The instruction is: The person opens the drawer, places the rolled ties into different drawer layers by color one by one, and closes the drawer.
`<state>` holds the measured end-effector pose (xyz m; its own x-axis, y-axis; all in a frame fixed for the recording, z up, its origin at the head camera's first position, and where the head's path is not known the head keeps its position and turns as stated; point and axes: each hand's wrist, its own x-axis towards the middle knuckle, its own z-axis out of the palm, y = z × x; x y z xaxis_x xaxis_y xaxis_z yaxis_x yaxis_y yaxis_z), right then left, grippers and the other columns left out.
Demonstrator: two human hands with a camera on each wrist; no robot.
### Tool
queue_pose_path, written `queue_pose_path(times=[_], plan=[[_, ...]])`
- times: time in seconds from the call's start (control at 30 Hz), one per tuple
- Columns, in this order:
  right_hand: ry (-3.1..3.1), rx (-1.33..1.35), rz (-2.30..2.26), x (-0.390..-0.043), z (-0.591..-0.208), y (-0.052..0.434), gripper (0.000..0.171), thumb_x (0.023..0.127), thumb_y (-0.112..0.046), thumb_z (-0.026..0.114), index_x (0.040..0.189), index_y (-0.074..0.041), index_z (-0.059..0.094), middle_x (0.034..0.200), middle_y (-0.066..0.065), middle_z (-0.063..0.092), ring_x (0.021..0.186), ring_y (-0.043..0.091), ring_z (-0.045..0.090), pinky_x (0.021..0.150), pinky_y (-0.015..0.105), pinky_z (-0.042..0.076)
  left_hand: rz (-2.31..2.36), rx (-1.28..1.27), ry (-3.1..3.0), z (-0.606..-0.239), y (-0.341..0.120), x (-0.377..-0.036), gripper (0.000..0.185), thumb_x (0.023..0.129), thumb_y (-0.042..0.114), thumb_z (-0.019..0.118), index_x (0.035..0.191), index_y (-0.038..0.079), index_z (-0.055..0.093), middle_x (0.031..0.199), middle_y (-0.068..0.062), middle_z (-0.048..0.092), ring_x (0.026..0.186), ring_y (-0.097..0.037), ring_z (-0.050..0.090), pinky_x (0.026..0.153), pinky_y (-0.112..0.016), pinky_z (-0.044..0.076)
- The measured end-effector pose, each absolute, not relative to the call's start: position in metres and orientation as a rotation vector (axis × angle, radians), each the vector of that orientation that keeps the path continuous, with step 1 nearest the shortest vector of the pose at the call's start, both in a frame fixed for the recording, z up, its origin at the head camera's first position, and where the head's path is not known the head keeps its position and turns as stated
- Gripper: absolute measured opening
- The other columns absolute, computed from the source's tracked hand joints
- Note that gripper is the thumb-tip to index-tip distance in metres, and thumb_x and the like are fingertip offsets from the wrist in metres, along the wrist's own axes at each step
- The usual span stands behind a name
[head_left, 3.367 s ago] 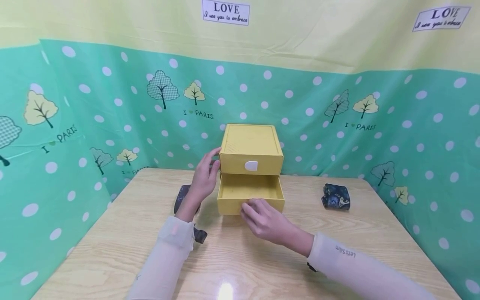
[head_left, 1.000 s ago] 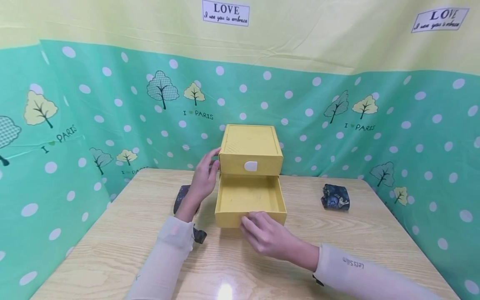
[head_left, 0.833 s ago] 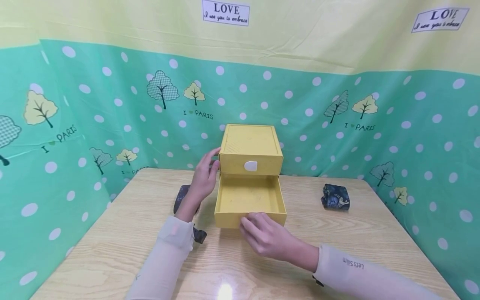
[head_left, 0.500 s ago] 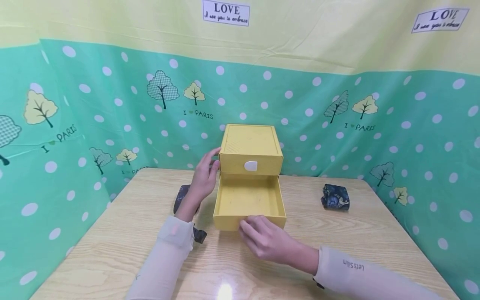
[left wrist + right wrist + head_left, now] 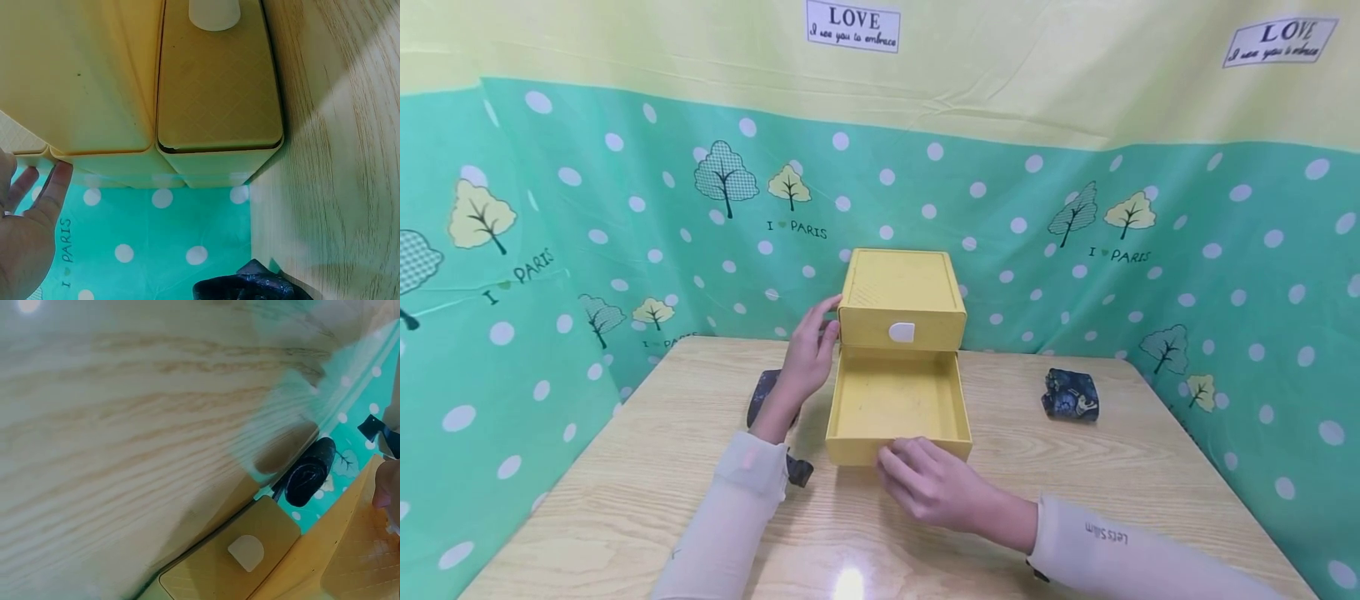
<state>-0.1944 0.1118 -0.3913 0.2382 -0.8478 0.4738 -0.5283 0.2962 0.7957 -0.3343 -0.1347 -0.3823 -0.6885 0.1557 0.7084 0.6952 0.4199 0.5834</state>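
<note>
Small yellow plastic two-drawer cabinet (image 5: 901,296) is standing at 12 o'clock on the pale wood-grain worktop (image 5: 1112,467), back against the green polka-dot backdrop (image 5: 1225,275). Upper drawer, with its white tab handle (image 5: 902,332), is sitting flush. Lower yellow drawer tray (image 5: 897,408) is standing well out toward 6 o'clock — bare inside, long axis running 12 to 6.

Right hand (image 5: 936,483) is sitting at the drawer's front wall, at 6 o'clock of the tray. Fingers (image 5: 897,457) are curling in against the front panel where the handle would be; the handle itself is hidden behind them, so a grasp looks likely, though the contact point is not showing. The right wrist view is catching only one fingertip at the frame edge.

Left hand (image 5: 807,360) is lying flat against the cabinet's left side wall, at 9 o'clock of the body. Fingers (image 5: 55,181) are straight and relaxed, pressing, not gripping.

The relation that matters: the drawer is lying directly 12 o'clock of the right fingers, along its own slide line, and the right hand is the nearer one to its front.

Also on the worktop — a dark patterned fabric bundle (image 5: 1071,394) at 3 o'clock of the cabinet, well apart; another dark fabric piece (image 5: 763,392) at 9 o'clock, mostly behind the left forearm.
</note>
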Motion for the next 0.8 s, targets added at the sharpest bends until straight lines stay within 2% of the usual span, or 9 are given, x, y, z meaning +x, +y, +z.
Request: queue_pose_path(times=[0.5,0.63,0.8], plan=[[-1.412,1.391,-0.372,-0.193,-0.392,0.113,0.034,0.102,-0.001,0.043,0.096,-0.006,0.076,0.097,0.008,0.069,0.084,0.019,0.064,0.065,0.022,0.055,-1.246,-0.722,-2.107,-0.381,-0.134,-0.332,0.042,0.11,0.015,0.044,0.152,0.01,0.045,0.14,-0.016,0.054,0.114,-0.034,0.063,0.094,-0.045,0.059],[-1.404,1.391,-0.319,-0.197,-0.394,0.113,0.032,0.103,-0.007,0.045,0.099,-0.007,0.077,0.097,0.008,0.07,0.083,0.019,0.066,0.066,0.024,0.056,-1.256,-0.719,-2.111,-0.382,-0.135,-0.333,0.043,0.11,0.015,0.044,0.153,0.01,0.045,0.14,-0.016,0.054,0.115,-0.033,0.063,0.094,-0.045,0.059],[-1.425,1.345,-0.184,-0.206,-0.392,0.118,0.025,0.095,-0.017,0.053,0.101,-0.006,0.076,0.096,0.008,0.071,0.081,0.022,0.065,0.066,0.029,0.057,-1.257,-0.733,-2.104,-0.383,-0.135,-0.334,0.043,0.111,0.018,0.044,0.153,0.011,0.045,0.14,-0.016,0.053,0.114,-0.032,0.063,0.093,-0.045,0.06]])
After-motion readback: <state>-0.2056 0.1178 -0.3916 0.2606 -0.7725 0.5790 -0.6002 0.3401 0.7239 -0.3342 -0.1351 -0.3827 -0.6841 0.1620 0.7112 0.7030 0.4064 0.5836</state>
